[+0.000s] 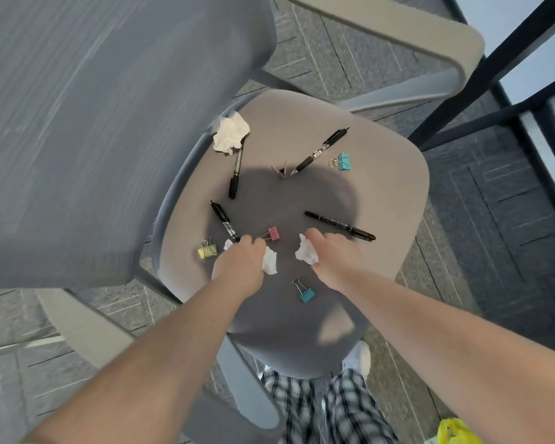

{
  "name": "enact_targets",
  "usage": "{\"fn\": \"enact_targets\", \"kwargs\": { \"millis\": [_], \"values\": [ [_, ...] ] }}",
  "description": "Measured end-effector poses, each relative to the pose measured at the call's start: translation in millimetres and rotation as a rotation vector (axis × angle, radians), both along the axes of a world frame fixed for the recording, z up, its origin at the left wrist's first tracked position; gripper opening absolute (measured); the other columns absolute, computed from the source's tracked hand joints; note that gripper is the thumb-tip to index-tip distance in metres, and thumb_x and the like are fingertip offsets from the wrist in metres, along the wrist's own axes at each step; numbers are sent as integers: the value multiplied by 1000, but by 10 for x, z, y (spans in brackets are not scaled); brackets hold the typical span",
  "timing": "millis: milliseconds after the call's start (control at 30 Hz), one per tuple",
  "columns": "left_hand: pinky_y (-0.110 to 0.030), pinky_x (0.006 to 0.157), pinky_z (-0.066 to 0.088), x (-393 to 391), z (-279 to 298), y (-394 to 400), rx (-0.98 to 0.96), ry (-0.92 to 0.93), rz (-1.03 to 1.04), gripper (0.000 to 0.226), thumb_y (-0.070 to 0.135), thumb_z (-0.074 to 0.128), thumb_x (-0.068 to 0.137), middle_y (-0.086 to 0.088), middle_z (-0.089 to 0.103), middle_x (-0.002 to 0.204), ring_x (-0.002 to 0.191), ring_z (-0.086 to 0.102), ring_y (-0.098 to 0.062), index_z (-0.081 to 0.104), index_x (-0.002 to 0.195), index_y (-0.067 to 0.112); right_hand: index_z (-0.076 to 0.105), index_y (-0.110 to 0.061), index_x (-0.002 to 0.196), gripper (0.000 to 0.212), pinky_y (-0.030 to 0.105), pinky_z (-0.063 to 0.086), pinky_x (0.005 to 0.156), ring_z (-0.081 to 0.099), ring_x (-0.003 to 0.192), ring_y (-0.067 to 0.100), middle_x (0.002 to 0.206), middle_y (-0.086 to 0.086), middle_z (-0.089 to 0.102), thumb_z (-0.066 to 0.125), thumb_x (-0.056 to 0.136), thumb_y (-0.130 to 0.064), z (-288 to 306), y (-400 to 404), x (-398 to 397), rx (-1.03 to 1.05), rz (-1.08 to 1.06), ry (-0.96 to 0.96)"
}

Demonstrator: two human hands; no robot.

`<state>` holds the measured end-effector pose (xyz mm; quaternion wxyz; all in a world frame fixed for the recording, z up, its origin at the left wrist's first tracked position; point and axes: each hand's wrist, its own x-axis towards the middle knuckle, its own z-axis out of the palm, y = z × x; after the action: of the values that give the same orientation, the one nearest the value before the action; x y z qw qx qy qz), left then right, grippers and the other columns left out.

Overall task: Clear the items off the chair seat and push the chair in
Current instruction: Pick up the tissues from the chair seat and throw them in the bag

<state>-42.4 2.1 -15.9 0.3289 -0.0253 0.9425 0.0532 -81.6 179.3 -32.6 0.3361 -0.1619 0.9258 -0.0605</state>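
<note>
Altogether: four pens (pixel 321 151), five clips (pixel 343 161) (three paper wads (pixel 230 133)).

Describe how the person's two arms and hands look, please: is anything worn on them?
Both forearms are bare as far as the picture shows; no sleeve reaches into view. The left hand and the right hand wear no gloves. No watch, bracelet or ring can be seen on them, though the fingers are partly hidden and a little blurred.

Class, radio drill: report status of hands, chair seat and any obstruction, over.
Left hand and right hand each closed on crumpled paper. Chair seat still littered: pens, binder clips, another paper wad. Chair not pushed in; nothing blocking the hands.
</note>
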Motion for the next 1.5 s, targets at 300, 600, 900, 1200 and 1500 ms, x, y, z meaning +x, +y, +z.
{"fn": "enact_targets", "kwargs": {
  "millis": [300,600,900,1200,1500],
  "values": [
    [-34,63,34,-273,161,-113,13,200,-5,35,20,51,87,-5,58,113,103,50,-30,40,119,10,52,-15,90,30,39,47,78,55,89,31,93,0,69,30,72,-23,85,-133,-221,-261,-264,156],
    [-39,71,38,-1098,180,-437,88,423,38,22,11,51,80,-22,51,106,98,48,-37,61,92,-5,53,-4,97,16,37,45,71,53,98,35,110,14,55,45,83,-7,304,-245,-611,-342,-531,205],
    [-37,78,43,-1710,-45,-600,153,417,214,53,7,60,83,-20,37,134,106,54,-38,40,133,8,55,-4,103,21,30,33,66,53,99,35,116,14,50,48,84,-7,175,-236,-798,-333,-593,248],
    [-35,72,44,-1892,-378,-737,14,334,38,35,0,52,76,-24,56,112,92,58,-39,56,111,3,56,-9,105,24,38,47,83,50,108,31,114,13,53,48,82,-9,46,-170,-774,-350,-646,250],
    [-32,61,42,-1770,-93,-484,81,480,14,27,8,46,76,-13,62,99,86,61,-35,61,98,12,54,-8,110,28,36,45,77,52,105,32,118,12,50,46,83,-8,202,41,-616,-353,-751,225]
  ]
}}
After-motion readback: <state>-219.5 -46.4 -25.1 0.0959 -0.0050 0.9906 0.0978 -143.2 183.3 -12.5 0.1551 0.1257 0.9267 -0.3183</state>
